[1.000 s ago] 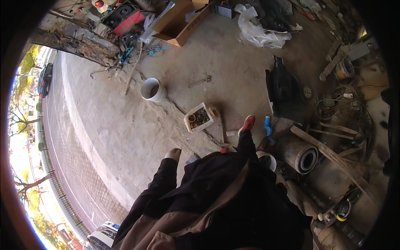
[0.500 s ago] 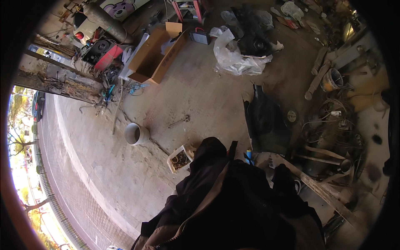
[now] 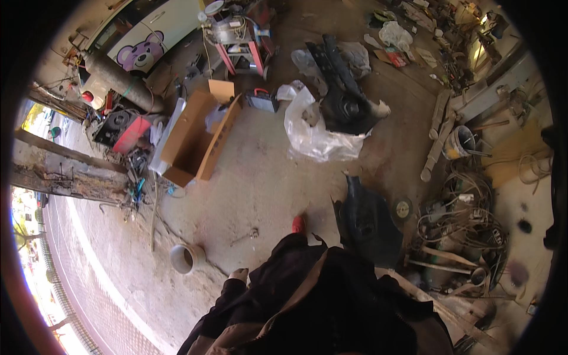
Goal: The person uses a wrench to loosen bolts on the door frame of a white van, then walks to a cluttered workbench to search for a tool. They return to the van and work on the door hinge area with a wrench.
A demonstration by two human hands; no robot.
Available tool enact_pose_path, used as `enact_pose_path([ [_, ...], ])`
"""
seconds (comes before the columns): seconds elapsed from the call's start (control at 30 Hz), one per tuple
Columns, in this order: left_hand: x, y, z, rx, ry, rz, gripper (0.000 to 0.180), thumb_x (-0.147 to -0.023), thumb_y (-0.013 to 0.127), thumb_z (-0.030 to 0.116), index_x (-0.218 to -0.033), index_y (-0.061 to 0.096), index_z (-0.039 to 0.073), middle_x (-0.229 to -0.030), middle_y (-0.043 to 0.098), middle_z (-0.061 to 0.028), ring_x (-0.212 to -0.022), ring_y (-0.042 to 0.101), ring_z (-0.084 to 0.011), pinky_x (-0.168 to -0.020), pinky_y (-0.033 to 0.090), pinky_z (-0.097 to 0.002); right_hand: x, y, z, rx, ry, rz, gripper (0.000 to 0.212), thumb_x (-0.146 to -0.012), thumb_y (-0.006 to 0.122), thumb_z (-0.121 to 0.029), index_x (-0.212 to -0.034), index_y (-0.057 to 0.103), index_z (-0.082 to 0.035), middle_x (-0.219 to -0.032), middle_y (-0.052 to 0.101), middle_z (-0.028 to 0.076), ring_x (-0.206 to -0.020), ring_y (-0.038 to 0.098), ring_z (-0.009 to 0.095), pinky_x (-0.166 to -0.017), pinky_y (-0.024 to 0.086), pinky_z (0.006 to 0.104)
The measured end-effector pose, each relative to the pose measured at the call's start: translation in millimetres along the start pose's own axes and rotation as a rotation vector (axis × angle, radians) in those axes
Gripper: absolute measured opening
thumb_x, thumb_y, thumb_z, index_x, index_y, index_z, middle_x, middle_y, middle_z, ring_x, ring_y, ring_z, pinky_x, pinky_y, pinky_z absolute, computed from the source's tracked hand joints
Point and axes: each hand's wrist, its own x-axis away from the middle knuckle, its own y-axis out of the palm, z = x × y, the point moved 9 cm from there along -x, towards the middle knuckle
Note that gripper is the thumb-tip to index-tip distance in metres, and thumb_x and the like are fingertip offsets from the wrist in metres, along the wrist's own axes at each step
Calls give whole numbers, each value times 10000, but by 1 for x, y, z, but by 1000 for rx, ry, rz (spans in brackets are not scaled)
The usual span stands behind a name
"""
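My left hand shows small at the end of a dark sleeve, low at my left side; its finger position cannot be made out, nor anything in it. Nearest to it is a pale round bucket lying tipped on the floor, its opening towards me. My right hand is out of sight below my dark jacket. One red shoe shows ahead of my leg. A black moulded plastic panel lies on the floor to the right, in front of me.
Further ahead stand an open cardboard box, a black case and a red-framed cart. A dark car part rests on plastic sheeting. Tangled cables and a dirty bucket line the right side.
My view has tilted up, so floor things sit lower and more of the cart and the car shows. A red shoe and my left hand have come into sight; the white dirt-filled container has dropped from view.
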Motion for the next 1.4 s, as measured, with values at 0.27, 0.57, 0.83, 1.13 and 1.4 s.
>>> enact_pose_path([
  [0.27, -130, -142, 138, -95, -2, 90, 550, -1048, 574, 514, -1329, 772, 85, -1283, 781, -214, -1246, 721, -407, -1055, 559, -466, -30, 20, -223, -455, 23, 109, 341, -1108, 606, -293, -1134, 675, 40, -901, 605, 71, -717, 531, 194, -653, 439, 396],
  [0.57, -221, -199, 258, -355, 102, 19, 558, -1054, 531, 520, -1334, 763, 97, -1407, 732, -196, -1348, 664, -393, -1119, 535, -485, -206, -28, -320, -238, 302, 45, 257, -1098, 533, -247, -1188, 663, -44, -1088, 748, 144, -1001, 735, 323, -889, 577, 501],
  [0.83, -266, -248, 344, 83, -195, -100, 568, -1048, 522, 532, -1390, 765, 150, -1451, 718, -180, -1379, 655, -372, -1175, 499, -466, -293, -95, -571, -299, 45, 147, 228, -1041, 593, -281, -1012, 711, -88, -817, 653, 44, -651, 615, 230, -578, 510, 381],
  [1.13, -407, -317, 396, -115, 113, -189, 530, -1074, 503, 507, -1331, 786, 140, -1443, 707, -212, -1325, 680, -395, -1128, 533, -495, -357, -70, -689, -562, 127, 114, 265, -1055, 617, -427, -887, 631, -222, -755, 537, -41, -635, 497, 188, -604, 411, 400],
  [1.4, -538, -539, 486, 91, -22, 217, 511, -1056, 571, 487, -1245, 797, 69, -1210, 771, -260, -1181, 731, -445, -1030, 570, -516, -340, 17, -877, 628, -492, 43, 369, -1065, 589, -333, -1124, 739, -1, -1126, 758, 106, -1023, 731, 276, -854, 602, 450],
])
